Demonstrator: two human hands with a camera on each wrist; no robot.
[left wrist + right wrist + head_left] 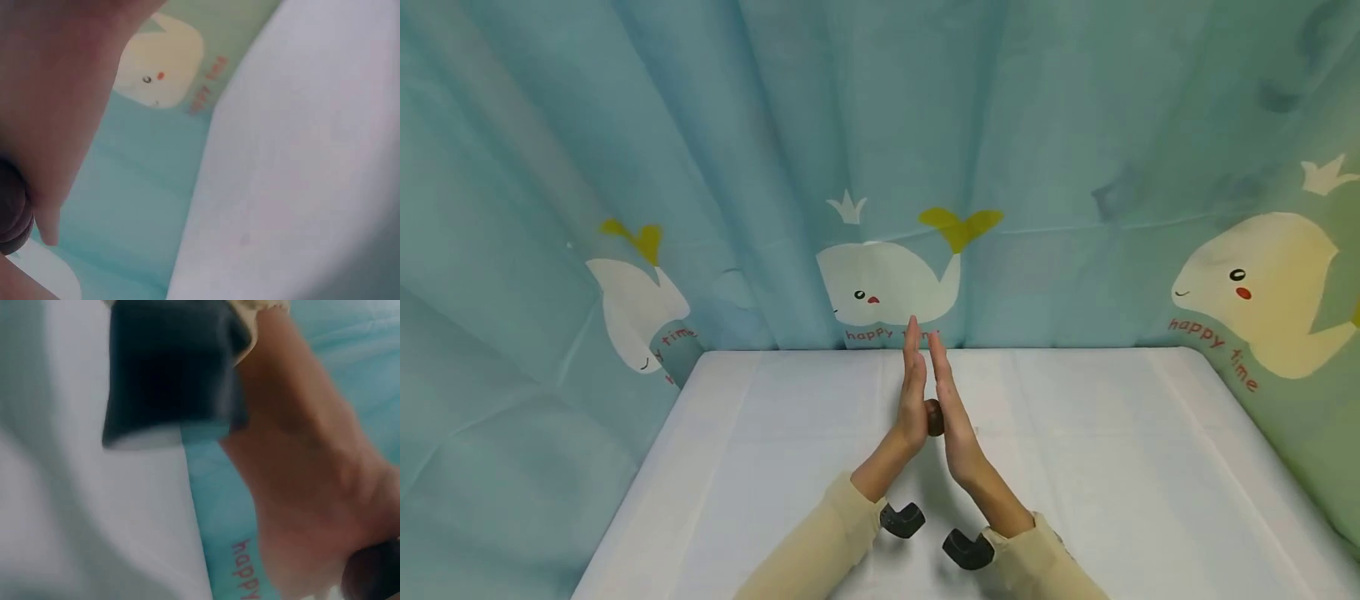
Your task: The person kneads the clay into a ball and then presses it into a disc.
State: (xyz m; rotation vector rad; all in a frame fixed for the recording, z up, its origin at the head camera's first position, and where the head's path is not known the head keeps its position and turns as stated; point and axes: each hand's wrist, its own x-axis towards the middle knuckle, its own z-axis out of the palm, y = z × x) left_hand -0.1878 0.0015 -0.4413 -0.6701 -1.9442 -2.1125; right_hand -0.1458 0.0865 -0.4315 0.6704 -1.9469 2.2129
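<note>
A small dark brown ball (935, 418) is held between my two palms, above the white table. My left hand (913, 408) presses on it from the left, fingers straight and pointing forward. From the other side my right hand (957, 425) presses with straight fingers too. The fingertips of the two hands stand slightly apart. In the left wrist view the ball (14, 209) shows curved grooves at the left edge, beside the right hand (56, 106). The right wrist view has the left hand (306, 462) with part of the ball (373, 572) at lower right.
A white table (760, 450) spreads beneath the hands. Behind it hangs a blue-green curtain (1060, 275) printed with whales. Black wrist cameras, the left one (902, 521) and the right one (967, 550), sit close together at the beige sleeves (820, 542).
</note>
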